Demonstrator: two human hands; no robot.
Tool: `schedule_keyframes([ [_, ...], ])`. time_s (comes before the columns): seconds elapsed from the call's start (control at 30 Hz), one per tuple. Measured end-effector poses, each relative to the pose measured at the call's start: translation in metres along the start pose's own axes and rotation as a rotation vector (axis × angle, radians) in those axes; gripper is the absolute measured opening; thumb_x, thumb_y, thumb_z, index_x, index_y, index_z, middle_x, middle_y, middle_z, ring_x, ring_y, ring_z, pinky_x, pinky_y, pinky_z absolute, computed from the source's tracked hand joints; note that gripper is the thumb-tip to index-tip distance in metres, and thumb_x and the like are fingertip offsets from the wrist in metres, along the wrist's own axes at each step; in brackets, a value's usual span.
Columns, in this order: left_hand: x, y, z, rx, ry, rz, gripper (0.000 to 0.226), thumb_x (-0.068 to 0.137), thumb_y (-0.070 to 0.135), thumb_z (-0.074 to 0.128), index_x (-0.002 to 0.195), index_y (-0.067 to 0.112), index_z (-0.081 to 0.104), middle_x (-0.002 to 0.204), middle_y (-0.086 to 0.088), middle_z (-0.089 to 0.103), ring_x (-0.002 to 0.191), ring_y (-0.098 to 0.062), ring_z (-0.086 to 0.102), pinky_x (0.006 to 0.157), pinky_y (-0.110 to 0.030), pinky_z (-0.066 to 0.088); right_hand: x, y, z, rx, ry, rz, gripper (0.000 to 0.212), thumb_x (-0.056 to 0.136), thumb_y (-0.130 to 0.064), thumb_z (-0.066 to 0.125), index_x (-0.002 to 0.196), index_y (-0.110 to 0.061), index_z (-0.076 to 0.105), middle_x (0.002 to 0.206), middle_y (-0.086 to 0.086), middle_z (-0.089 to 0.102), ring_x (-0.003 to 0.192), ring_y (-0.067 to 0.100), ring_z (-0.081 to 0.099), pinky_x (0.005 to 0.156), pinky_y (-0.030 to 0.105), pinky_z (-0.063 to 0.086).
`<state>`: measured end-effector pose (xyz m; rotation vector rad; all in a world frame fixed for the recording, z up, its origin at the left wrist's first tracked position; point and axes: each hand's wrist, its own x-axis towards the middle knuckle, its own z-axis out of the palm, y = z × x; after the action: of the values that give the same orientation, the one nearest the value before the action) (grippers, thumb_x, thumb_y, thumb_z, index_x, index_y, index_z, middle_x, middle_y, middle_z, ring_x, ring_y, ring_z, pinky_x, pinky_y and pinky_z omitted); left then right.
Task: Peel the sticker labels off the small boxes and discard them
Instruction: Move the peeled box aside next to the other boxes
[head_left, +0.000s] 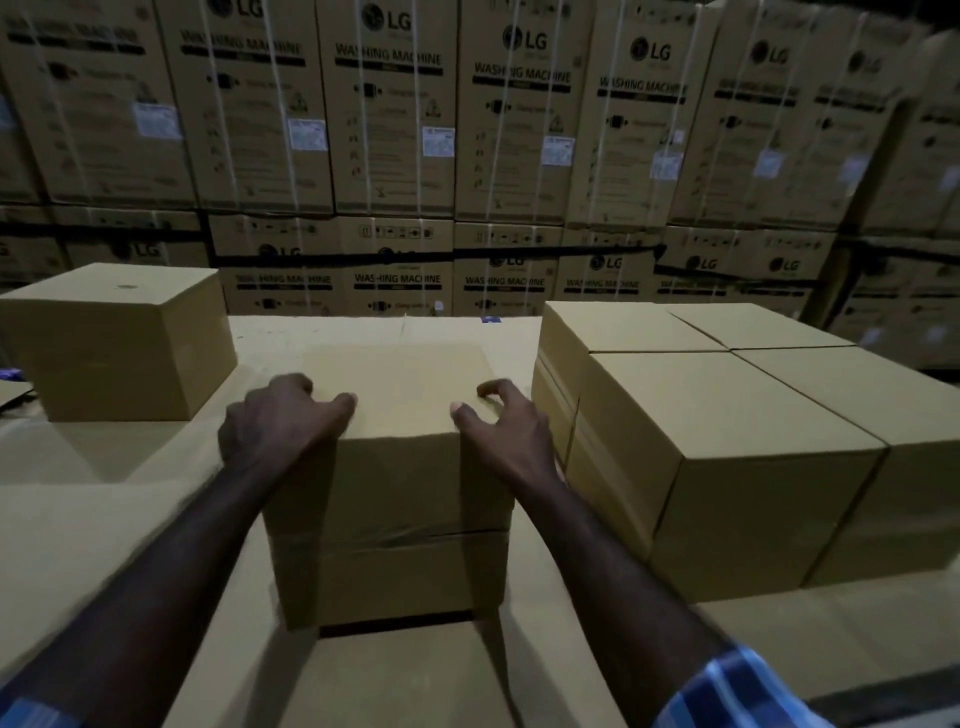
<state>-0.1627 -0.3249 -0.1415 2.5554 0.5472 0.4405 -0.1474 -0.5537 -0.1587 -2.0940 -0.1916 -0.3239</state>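
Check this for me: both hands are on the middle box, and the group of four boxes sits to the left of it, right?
Not quite. In the head view the left hand and right hand do hold the middle box, but the group of four boxes sits to its right; a single box stands to the left.

Warehouse: stacked washing-machine cartons (395, 114) (strapped, wall-high).
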Motion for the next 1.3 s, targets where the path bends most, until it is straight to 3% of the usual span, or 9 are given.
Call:
schedule_keyframes([
  [0.07, 0.002, 0.019, -0.016, -0.064, 0.065, 0.023, 0.062, 0.082, 0.062, 0.058, 0.123, 0.016, 0.058, 0.098, -0.007, 0.059, 0.090, -0.026, 0.057, 0.078, -0.038, 0.046, 0.014, -0.013, -0.015, 0.044, 0.024, -0.049, 0.048, 0.087, -0.046, 0.065, 0.127, -0.023, 0.055, 0.129, 0.004, 0.058, 0.111, 0.018, 0.056, 0.088, 0.039, 0.055],
  [0.17, 0.003, 0.065, -0.049, -0.076, 0.210, 0.042, 0.062, 0.083, 0.061, 0.058, 0.129, 0.019, 0.056, 0.109, -0.011, 0.060, 0.091, -0.028, 0.055, 0.073, -0.036, 0.042, 0.042, -0.040, -0.048, 0.134, 0.093, -0.154, 0.045, 0.086, -0.040, 0.069, 0.125, -0.022, 0.057, 0.128, 0.005, 0.059, 0.104, 0.015, 0.058, 0.083, 0.038, 0.058],
  [0.27, 0.004, 0.119, -0.077, -0.169, 0.347, 0.104, 0.062, 0.083, 0.060, 0.058, 0.133, 0.023, 0.052, 0.124, -0.015, 0.059, 0.107, -0.035, 0.057, 0.089, -0.043, 0.046, 0.073, -0.065, -0.089, 0.256, 0.158, -0.245, 0.043, 0.084, -0.035, 0.071, 0.123, -0.023, 0.058, 0.128, 0.005, 0.058, 0.110, 0.020, 0.059, 0.083, 0.042, 0.059],
  [0.5, 0.001, 0.260, -0.084, -0.267, 0.548, 0.279, 0.063, 0.082, 0.061, 0.056, 0.131, 0.020, 0.051, 0.126, -0.014, 0.058, 0.111, -0.033, 0.057, 0.093, -0.050, 0.048, 0.134, -0.064, -0.213, 0.318, 0.317, -0.403, 0.041, 0.085, -0.032, 0.070, 0.123, -0.022, 0.057, 0.129, 0.001, 0.053, 0.114, 0.017, 0.055, 0.088, 0.039, 0.057],
  [0.6, -0.001, 0.325, -0.056, -0.281, 0.499, 0.312, 0.061, 0.084, 0.058, 0.057, 0.129, 0.017, 0.053, 0.126, -0.014, 0.059, 0.112, -0.033, 0.057, 0.096, -0.048, 0.046, 0.162, -0.034, -0.273, 0.298, 0.352, -0.382, 0.042, 0.086, -0.030, 0.070, 0.125, -0.019, 0.058, 0.121, -0.005, 0.049, 0.114, 0.015, 0.054, 0.088, 0.037, 0.057],
  [0.73, -0.002, 0.403, -0.011, -0.299, 0.436, 0.337, 0.056, 0.084, 0.055, 0.061, 0.124, 0.016, 0.057, 0.121, -0.011, 0.061, 0.108, -0.029, 0.058, 0.095, -0.043, 0.047, 0.205, 0.016, -0.338, 0.274, 0.339, -0.296, 0.043, 0.083, -0.032, 0.072, 0.122, -0.021, 0.060, 0.132, 0.005, 0.054, 0.114, 0.020, 0.056, 0.086, 0.043, 0.058],
  [0.83, 0.007, 0.442, 0.011, -0.262, 0.425, 0.318, 0.055, 0.082, 0.057, 0.062, 0.120, 0.017, 0.061, 0.114, -0.009, 0.064, 0.103, -0.027, 0.060, 0.084, -0.034, 0.043, 0.234, 0.046, -0.369, 0.251, 0.305, -0.256, 0.042, 0.081, -0.038, 0.073, 0.118, -0.023, 0.062, 0.130, 0.008, 0.055, 0.111, 0.022, 0.058, 0.084, 0.044, 0.058],
  [1.1, 0.030, 0.490, 0.051, -0.096, 0.362, 0.275, 0.062, 0.081, 0.063, 0.059, 0.116, 0.013, 0.061, 0.106, -0.010, 0.064, 0.095, -0.027, 0.061, 0.085, -0.043, 0.052, 0.281, 0.098, -0.400, 0.191, 0.247, -0.163, 0.039, 0.081, -0.049, 0.068, 0.109, -0.022, 0.065, 0.112, 0.003, 0.064, 0.100, 0.019, 0.062, 0.087, 0.046, 0.056],
  [1.3, 0.033, 0.502, 0.072, -0.115, 0.345, 0.247, 0.053, 0.084, 0.062, 0.057, 0.106, 0.014, 0.062, 0.094, -0.009, 0.064, 0.081, -0.025, 0.063, 0.077, -0.040, 0.057, 0.295, 0.110, -0.415, 0.130, 0.239, -0.169, 0.038, 0.083, -0.048, 0.066, 0.108, -0.019, 0.066, 0.102, 0.001, 0.066, 0.094, 0.017, 0.064, 0.086, 0.043, 0.056],
])
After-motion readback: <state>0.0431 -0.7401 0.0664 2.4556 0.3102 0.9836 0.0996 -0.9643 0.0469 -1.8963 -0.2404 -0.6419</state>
